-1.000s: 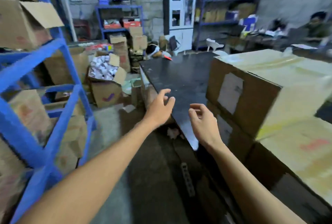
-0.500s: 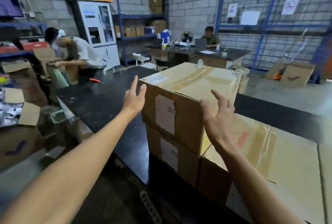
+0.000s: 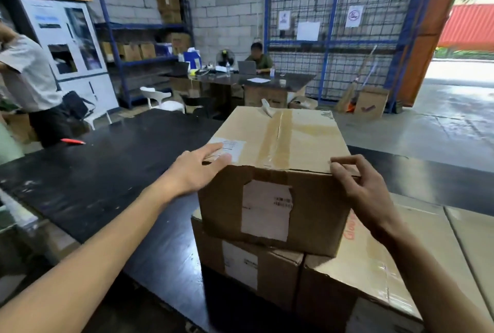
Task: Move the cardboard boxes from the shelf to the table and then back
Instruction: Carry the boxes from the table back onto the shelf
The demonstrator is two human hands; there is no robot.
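Note:
A taped cardboard box (image 3: 283,140) with white labels sits on top of a stack on the black table (image 3: 107,172). Under it lie a smaller labelled box (image 3: 240,260) and a wider taped box (image 3: 374,260) with red print. My left hand (image 3: 195,169) wraps the top box's near left corner, fingers spread over the label on top. My right hand (image 3: 358,185) grips the near right corner, its fingertips curled over the top edge. The top box rests level on the stack.
A red pen (image 3: 72,141) lies on the table's far left. A person in a white shirt (image 3: 29,78) stands at the left edge. Another person (image 3: 258,58) sits at a desk behind. A white chair (image 3: 160,100) and blue shelves (image 3: 139,52) stand beyond the table.
My view swung from the blue shelf to the table. Both hands, raised and open before, came down onto the near corners of the top box.

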